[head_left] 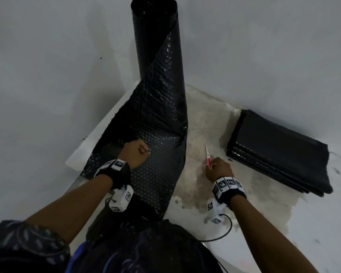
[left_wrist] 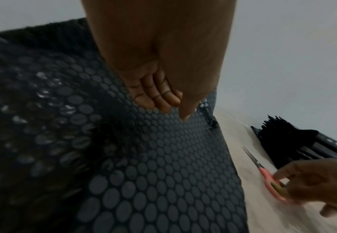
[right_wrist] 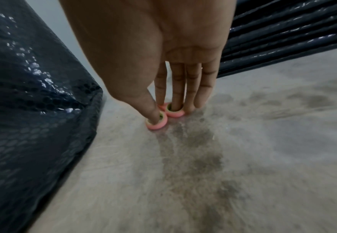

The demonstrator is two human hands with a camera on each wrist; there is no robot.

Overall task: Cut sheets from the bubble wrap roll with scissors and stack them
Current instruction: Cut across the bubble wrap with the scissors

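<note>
Right hand (head_left: 220, 169) on scissors (head_left: 208, 157), left hand (head_left: 137, 153) on bubble wrap (head_left: 158, 134).
Right grip: thumb and finger through pink handles; left grip fisted on sheet; cut stack (head_left: 280, 152) beyond right grip.

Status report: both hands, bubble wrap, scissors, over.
Left hand fisted on unrolled black bubble wrap. Right hand threading pink-handled scissors lying on floor. Nothing in the way.

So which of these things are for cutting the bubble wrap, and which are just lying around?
For the job:
- bubble wrap roll, standing up, its loose end under the left hand
- pink scissors on the floor, right hand fingers in the loops
- stack of cut sheets

Just there:
- stained floor
- white wall
</note>
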